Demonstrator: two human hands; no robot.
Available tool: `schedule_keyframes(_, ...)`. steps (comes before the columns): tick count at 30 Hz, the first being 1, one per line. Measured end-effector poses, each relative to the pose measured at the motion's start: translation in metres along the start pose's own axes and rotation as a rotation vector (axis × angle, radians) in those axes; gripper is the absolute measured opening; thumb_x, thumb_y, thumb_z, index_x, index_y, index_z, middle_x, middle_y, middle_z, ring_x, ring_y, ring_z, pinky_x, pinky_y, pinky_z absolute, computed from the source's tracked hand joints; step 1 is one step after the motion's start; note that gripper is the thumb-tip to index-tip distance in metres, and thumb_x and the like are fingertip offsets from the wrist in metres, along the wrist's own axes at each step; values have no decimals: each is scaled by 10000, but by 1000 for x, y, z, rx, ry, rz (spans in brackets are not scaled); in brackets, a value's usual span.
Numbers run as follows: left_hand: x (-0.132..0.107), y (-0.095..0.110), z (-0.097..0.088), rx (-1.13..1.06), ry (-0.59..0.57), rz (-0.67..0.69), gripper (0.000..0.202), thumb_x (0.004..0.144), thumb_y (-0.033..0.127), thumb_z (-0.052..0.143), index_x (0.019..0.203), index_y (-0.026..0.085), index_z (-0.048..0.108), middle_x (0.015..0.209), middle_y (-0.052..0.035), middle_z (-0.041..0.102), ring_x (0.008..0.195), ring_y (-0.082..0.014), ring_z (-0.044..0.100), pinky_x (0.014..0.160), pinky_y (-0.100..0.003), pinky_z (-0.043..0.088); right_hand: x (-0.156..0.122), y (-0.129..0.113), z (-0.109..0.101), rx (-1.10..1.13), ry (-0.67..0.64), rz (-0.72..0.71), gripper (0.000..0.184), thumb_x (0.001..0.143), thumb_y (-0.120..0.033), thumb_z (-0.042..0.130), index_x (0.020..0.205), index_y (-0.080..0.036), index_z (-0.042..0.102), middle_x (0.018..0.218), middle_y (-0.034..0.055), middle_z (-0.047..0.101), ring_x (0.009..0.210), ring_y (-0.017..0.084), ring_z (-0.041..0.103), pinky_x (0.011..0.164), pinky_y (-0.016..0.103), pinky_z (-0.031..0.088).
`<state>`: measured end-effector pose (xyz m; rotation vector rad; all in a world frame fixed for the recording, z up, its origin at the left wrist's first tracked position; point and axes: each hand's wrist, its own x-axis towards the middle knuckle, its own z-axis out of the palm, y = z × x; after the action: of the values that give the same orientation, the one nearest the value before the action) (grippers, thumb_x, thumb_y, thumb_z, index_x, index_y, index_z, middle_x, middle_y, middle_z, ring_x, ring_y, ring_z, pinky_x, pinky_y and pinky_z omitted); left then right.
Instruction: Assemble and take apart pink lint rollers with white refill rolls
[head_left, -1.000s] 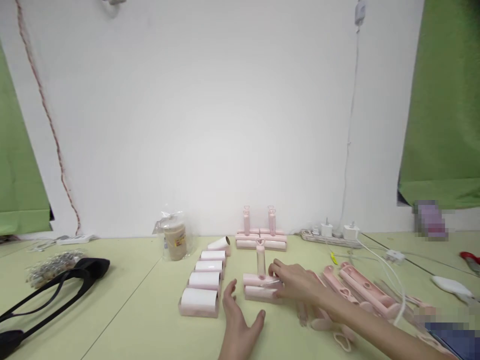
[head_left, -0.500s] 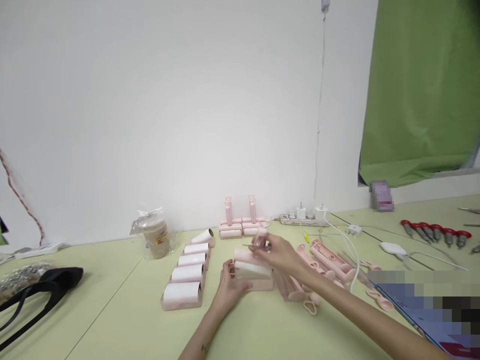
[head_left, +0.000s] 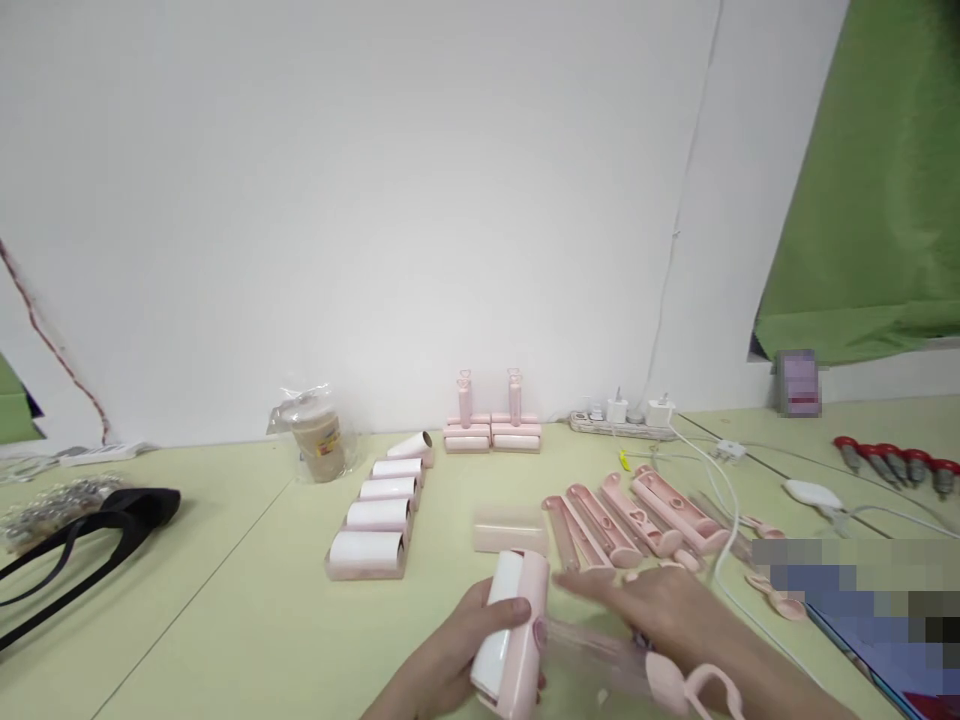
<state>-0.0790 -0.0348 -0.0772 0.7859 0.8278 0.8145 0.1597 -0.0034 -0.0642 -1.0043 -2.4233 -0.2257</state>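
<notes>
A pink lint roller (head_left: 529, 665) with a white paper roll (head_left: 497, 620) is tilted upright in my left hand (head_left: 461, 640), whose thumb presses across its front. A translucent pink handle (head_left: 592, 650) joins its side and ends in a loop at the lower right. My right hand (head_left: 667, 610) is above this handle, its index finger stretched left. Its other fingers are curled and mostly hidden; a small dark thing shows beneath them, too blurred to name. Just behind the roller lies a translucent pink cover (head_left: 510, 530).
Several white rolls in pink holders (head_left: 367, 550) form a row at left. Two lint rollers with upright handles (head_left: 491, 435) stand by the wall. Pink casing parts (head_left: 611, 525) lie right of centre, near a white cable (head_left: 724, 480), a power strip (head_left: 622, 428) and red-topped tools (head_left: 892, 462). A bagged cup (head_left: 319, 445) stands behind.
The roller has come nearer and turned on end in my left hand, off the translucent cover left behind. Its handle now points right. My right hand has moved right and down. The view has shifted.
</notes>
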Motion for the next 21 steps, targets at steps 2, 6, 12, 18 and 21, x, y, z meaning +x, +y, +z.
schedule_keyframes(2, 0, -2, -1, 6, 84, 30, 498, 649, 326, 654, 1048, 167, 401, 697, -4, 591, 546, -153, 585, 590, -315, 470, -3, 17, -7, -71, -70, 200, 316, 729, -298, 533, 1039, -245, 564, 455, -22, 610, 353, 181, 550, 332, 220, 307)
schedule_keyframes(6, 2, 1, 1, 177, 121, 178, 494, 660, 313, 649, 1079, 175, 428, 796, -23, 598, 700, -185, 590, 695, -343, 458, -5, 21, -30, 51, -109, 429, 334, 813, -349, 421, 1121, -227, 470, 680, 50, 679, 565, 244, 638, 433, 280, 435)
schedule_keyframes(12, 1, 0, 11, 577, 222, 348, 323, 706, 334, 590, 972, 168, 513, 904, -26, 594, 872, -209, 531, 797, -299, 397, -5, -32, -22, 269, -159, 208, 296, 891, -324, 312, 1108, -324, 514, 959, 37, 651, 861, 211, 632, 656, 286, 504)
schedule_keyframes(18, -1, 0, 14, 625, 233, 374, 319, 721, 311, 556, 994, 165, 475, 921, -32, 577, 841, -187, 523, 766, -270, 400, -4, -46, -8, 8, -74, 126, 348, 876, -265, 293, 1164, -310, 483, 768, 24, 645, 541, 187, 639, 395, 248, 450)
schedule_keyframes(21, 1, -2, 11, 657, 243, 370, 307, 732, 309, 539, 997, 170, 468, 911, -27, 576, 844, -189, 528, 765, -270, 401, -3, -47, -12, -58, -52, 116, 342, 864, -261, 306, 1130, -302, 516, 778, 33, 663, 485, 187, 625, 370, 248, 426)
